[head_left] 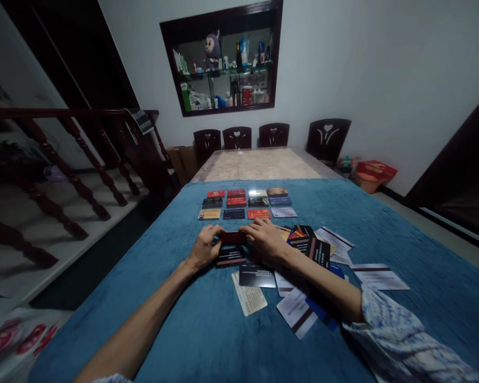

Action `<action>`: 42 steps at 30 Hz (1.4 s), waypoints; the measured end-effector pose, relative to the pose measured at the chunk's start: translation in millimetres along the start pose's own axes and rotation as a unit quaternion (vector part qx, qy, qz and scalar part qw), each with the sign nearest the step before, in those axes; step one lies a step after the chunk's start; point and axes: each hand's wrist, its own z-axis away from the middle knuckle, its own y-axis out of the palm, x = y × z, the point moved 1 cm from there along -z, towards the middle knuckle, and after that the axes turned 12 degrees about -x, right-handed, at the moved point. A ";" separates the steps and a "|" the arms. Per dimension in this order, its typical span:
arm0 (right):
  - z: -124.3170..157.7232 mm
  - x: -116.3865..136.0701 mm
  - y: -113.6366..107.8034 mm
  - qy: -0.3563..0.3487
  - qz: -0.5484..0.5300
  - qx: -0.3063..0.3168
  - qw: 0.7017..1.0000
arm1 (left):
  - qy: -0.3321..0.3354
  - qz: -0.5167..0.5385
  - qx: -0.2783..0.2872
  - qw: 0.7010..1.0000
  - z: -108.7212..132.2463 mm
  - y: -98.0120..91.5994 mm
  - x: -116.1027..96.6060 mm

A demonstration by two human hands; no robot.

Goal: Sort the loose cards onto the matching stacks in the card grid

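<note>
Hands are clamped on opposite ends: the left hand (205,248), then a red card (232,238) between them, long axis running side to side, then the right hand (268,239), neither nearer, with loose cards (321,252) beside it on the tabletop (199,330).

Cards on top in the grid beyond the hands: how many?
12, left to right. Back: red card, red card, pale card, golden card. Middle: black card, red card, black-and-white card, blue card. Front: yellow card, navy card, red card, white card. More may hide underneath.

White sleeve (403,332) with bluish flecks
</note>
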 end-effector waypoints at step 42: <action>-50.2 -22.7 -20.2 0.078 0.063 0.168 0.981 | -0.014 -0.180 0.201 0.963 -70.1 5.8 -1.8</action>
